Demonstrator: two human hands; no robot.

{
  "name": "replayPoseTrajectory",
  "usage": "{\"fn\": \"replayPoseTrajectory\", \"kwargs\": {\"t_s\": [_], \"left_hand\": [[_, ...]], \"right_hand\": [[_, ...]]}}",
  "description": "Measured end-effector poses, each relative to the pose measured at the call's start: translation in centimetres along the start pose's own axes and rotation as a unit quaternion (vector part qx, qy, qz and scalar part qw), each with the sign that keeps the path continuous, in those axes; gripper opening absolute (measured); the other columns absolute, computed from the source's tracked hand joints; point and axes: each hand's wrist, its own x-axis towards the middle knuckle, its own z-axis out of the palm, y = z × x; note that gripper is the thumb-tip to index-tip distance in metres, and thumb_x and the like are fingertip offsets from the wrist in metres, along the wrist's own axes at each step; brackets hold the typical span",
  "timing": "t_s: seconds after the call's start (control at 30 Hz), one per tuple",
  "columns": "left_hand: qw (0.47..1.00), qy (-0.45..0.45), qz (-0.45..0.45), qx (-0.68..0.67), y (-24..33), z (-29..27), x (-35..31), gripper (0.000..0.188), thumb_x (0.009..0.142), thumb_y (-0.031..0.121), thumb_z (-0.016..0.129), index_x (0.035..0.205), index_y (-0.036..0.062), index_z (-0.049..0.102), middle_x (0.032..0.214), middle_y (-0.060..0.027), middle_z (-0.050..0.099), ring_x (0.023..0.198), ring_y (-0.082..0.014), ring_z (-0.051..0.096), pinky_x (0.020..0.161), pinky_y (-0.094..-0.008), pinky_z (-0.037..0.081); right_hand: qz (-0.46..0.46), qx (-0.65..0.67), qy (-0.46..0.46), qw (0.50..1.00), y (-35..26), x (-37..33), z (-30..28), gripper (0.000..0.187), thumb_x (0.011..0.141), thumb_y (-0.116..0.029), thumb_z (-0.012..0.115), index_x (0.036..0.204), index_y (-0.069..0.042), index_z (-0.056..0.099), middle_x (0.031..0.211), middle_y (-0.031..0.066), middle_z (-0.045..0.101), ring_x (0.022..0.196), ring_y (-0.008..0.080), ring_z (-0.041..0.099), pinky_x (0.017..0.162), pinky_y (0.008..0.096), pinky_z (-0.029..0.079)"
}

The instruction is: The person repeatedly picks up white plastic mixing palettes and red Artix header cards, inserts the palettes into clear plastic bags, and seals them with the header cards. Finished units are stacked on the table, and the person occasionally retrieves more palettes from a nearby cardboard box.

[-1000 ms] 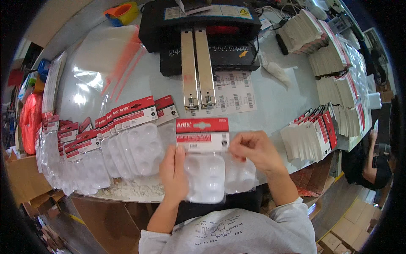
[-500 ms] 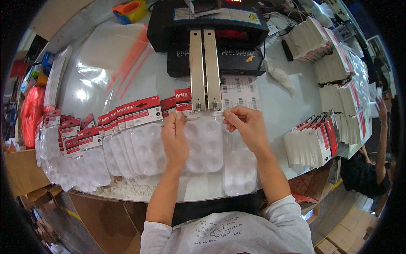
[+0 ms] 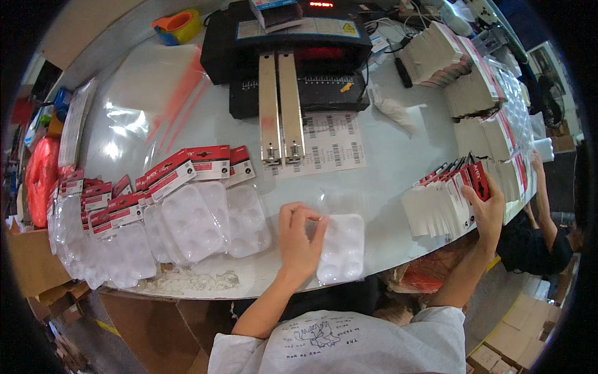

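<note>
The left hand (image 3: 300,240) is curling over the left side of the white palette (image 3: 341,247) in its clear bag, thumb and fingertips standing narrowly apart; whether they are pinching the film, I cannot tell. Its forearm is slanting in from the near side toward the right. The bagged palette is lying on the table (image 3: 380,177), close to the near edge, between the two hands. The right hand (image 3: 489,209) is extending far to the right, thumb lying across the front of the fanned header cards (image 3: 442,202), fingers wrapping their right edge; how firmly it is gripping, I cannot tell.

The table's near edge is curving just below the palette and running on under the right forearm. Bare tabletop is stretching between the palette and the cards, and on the far side up to two metal bars (image 3: 290,106) jutting nearward from a black machine (image 3: 289,47). Left of the left hand, only a narrow gap is separating it from a row of carded palettes (image 3: 249,218). Tall card stacks (image 3: 470,87) are closing off the far right.
</note>
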Motion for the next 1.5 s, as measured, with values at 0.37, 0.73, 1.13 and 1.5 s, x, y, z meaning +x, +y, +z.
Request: {"fn": "replayPoseTrajectory", "kwargs": {"t_s": [0.37, 0.73, 1.13, 1.5], "left_hand": [[0.927, -0.076, -0.150, -0.336, 4.0, -6.0, -2.0, 0.014, 0.091, 0.005, 0.050, 0.102, -0.0034, 0.047, 0.095, -0.0169, 0.066, 0.089, -0.0152, 0.062, 0.080, -0.0239, 0.044], [0.984, -0.015, -0.115, -0.134, 3.0, -6.5, -2.3, 0.015, 0.088, 0.013, 0.059, 0.084, -0.0016, 0.062, 0.060, -0.0013, 0.054, 0.054, -0.0046, 0.040, 0.048, -0.0206, 0.034], [0.968, 0.150, -0.132, -0.153, 1.1, -7.3, -1.4, 0.026, 0.092, 0.020, 0.054, 0.083, -0.0032, 0.061, 0.065, 0.0029, 0.053, 0.061, -0.0050, 0.040, 0.055, -0.0208, 0.035], [0.989, 0.119, -0.078, 0.023, 1.8, -6.8, 2.9, 0.033, 0.097, 0.026, 0.038, 0.078, -0.0005, 0.047, 0.061, -0.0158, 0.043, 0.055, -0.0220, 0.041, 0.057, -0.0289, 0.039]], "right_hand": [[-0.124, 0.220, -0.350, 0.902, -13.7, -3.8, 10.4, 0.034, 0.067, -0.020, 0.080, 0.088, 0.002, 0.064, 0.067, 0.0028, 0.060, 0.061, 0.0044, 0.048, 0.056, 0.0209, 0.043], [-0.194, 0.140, -0.460, 0.855, -14.1, -3.6, 13.3, 0.032, 0.069, -0.026, 0.076, 0.077, 0.000, 0.061, 0.055, 0.0127, 0.051, 0.051, 0.0121, 0.049, 0.050, 0.0296, 0.040], [0.075, 0.337, -0.503, 0.792, -10.8, -4.4, 14.6, 0.016, 0.080, -0.011, 0.067, 0.084, 0.004, 0.067, 0.073, 0.0069, 0.065, 0.060, 0.0094, 0.058, 0.054, 0.0213, 0.047], [0.156, 0.461, -0.426, 0.763, -12.2, -4.5, 17.0, 0.015, 0.082, -0.013, 0.063, 0.077, 0.001, 0.063, 0.067, 0.0057, 0.060, 0.051, 0.0099, 0.055, 0.044, 0.0209, 0.042]]}}
